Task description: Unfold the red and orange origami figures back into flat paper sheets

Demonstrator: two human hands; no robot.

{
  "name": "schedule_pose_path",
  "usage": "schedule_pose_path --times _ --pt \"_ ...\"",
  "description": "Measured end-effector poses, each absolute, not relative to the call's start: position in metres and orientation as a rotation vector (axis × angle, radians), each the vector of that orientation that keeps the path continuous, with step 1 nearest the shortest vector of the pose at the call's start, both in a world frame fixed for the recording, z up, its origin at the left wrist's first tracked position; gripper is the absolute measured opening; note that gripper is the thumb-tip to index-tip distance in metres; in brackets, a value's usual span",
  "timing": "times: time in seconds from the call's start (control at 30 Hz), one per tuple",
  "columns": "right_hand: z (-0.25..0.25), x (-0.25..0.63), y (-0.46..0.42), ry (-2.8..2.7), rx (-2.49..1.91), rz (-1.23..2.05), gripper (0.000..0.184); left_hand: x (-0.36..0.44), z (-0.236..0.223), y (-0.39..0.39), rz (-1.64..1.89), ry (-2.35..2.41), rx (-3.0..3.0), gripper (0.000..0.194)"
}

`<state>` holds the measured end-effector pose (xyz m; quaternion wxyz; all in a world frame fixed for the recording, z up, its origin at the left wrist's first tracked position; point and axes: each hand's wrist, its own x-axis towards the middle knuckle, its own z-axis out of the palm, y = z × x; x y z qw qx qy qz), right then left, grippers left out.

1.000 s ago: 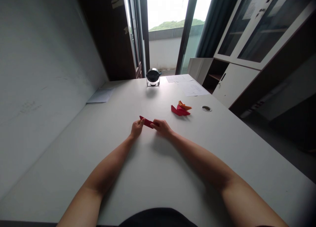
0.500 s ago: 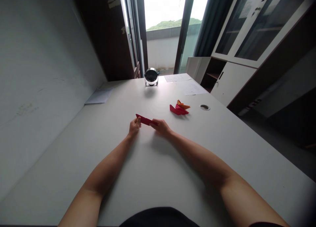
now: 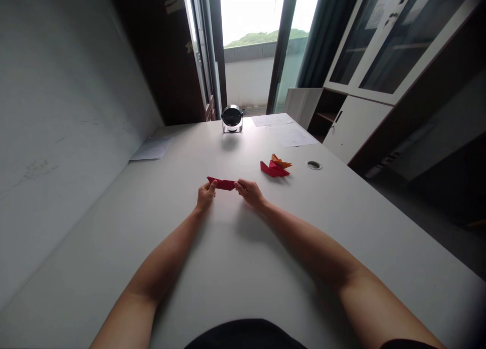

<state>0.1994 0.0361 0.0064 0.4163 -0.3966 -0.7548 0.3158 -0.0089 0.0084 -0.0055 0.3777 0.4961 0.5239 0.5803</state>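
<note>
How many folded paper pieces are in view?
3: one red piece in the left hand and right hand; another red piece and an orange piece on the table, farther right. More may be hidden.

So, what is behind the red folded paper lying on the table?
Behind the red folded paper, an orange folded paper shows its top and right end. Its lower left part is covered and cannot be seen.

A black top (image 3: 243,335) with a short sleeve (image 3: 410,344) leaves both forearms (image 3: 307,243) bare.
</note>
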Motion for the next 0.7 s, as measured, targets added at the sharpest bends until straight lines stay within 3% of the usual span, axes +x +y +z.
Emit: schedule_pose_path --times 0.3,0.47,0.7 --pt "0.008 0.208 0.044 -2.065 -1.12 0.597 0.039 -0.011 -0.009 0.01 1.541 1.334 1.313 0.039" --pt "0.02 0.23 0.056 -2.01 -1.493 0.125 0.032 -0.013 -0.012 0.013 1.567 1.301 1.28 0.031" --pt "0.025 0.275 0.081 -1.791 -1.872 0.027 0.029 -0.009 -0.009 0.012 1.535 1.314 1.288 0.027"
